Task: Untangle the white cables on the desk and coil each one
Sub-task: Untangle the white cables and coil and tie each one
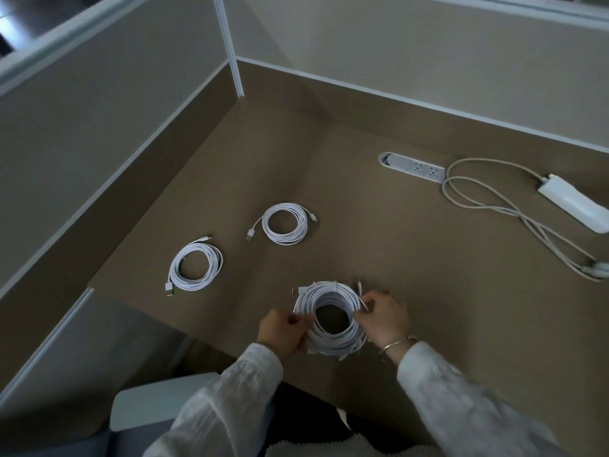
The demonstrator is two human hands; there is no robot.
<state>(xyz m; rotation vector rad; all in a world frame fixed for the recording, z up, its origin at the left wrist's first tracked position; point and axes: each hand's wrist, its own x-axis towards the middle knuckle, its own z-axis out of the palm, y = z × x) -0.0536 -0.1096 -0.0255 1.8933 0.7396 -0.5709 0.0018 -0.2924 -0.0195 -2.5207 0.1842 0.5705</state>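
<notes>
Currently, both hands grasp one white round coil of thin cable [331, 316] between them, just above the brown surface [412, 258] near its front edge. The left hand [285, 331] is curled round the coil's left side; the right hand [382, 316] pinches the right side, with a loose white cable end [361, 291] rising beside its fingertips. Both connector ends project from the far rim of the coil, away from the person.

The ring lies roughly flat, its open centre facing up, and spans directly from one hand to the other. Neither hand is nearer; the right hand is closer to the free end, so tucking or setting down probably falls to it.

Beyond and to the left of the hands, two finished white cable coils rest flat and apart: a nearer white coil [195, 267] and a farther white coil [285, 223]. Judged from this layout, the held coil is the last, and open surface lies just ahead of the hands for it.

Far to the right, well apart, sit a white socket strip [423, 168] and a white power adapter [575, 202] with its grey lead.
</notes>
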